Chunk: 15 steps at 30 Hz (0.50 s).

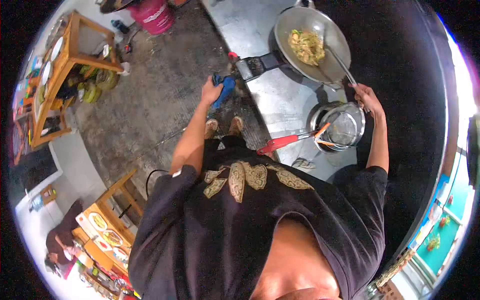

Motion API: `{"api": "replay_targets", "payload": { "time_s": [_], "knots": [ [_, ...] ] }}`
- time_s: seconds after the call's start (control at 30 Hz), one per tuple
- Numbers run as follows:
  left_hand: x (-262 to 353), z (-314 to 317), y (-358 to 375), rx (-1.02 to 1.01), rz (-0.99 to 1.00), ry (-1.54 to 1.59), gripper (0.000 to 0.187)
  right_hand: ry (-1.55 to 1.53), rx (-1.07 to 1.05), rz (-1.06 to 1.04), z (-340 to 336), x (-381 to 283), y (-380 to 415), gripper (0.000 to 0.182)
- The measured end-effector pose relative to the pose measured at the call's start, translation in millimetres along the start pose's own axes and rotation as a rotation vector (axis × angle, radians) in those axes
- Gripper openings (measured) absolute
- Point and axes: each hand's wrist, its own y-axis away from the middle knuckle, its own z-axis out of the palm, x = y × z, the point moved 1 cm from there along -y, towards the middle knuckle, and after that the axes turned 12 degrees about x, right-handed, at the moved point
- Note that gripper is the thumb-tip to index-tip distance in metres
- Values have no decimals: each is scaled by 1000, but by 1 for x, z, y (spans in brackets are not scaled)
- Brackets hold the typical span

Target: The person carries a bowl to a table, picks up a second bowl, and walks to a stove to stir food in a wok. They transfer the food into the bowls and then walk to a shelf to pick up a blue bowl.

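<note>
Two closed grips: left fingers [215, 90] on cloth [225, 93], right fingers [359, 90] on ladle [340, 63] in wok [302, 20]; red-handled utensil [283, 143] across pot [316, 117].

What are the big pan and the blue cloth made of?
The big pan looks like metal, silvery grey with a soft shine inside. The blue cloth is probably fabric, matt and bunched up; which fibre, I can't tell.

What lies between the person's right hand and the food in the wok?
In the head view, a metal utensil runs from the right hand across the side of the wok toward the food.
</note>
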Motion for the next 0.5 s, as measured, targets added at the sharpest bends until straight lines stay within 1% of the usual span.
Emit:
{"api": "replay_targets", "payload": {
  "time_s": [0.07,0.1,0.13,0.2,0.27,0.33,0.4,0.47,0.5],
  "knots": [
    [5,8,6,-68,50,-17,70,150,-3,-19,-23,-10,1,27],
    [2,8,16,-116,69,-18,70,210,-64,-1,-35,-18,0,26],
    [-2,6,27,-161,84,-25,71,293,-119,-2,-44,-28,0,28],
    [-19,4,48,-257,-45,-104,73,507,-221,-46,-52,-49,-7,31],
    [-62,16,67,-270,-81,-127,77,632,-275,-36,-46,-64,-18,28],
    [-60,-5,88,-334,-140,-175,76,731,-356,0,-37,-74,-37,26],
    [-118,2,100,-306,-100,-124,70,733,-398,-35,-21,-88,-48,26],
    [-109,-30,120,-271,-183,-143,65,703,-390,-48,-9,-89,-73,29],
    [-137,-30,127,-220,-212,-139,64,696,-384,-84,1,-84,-89,35]
  ]
}}
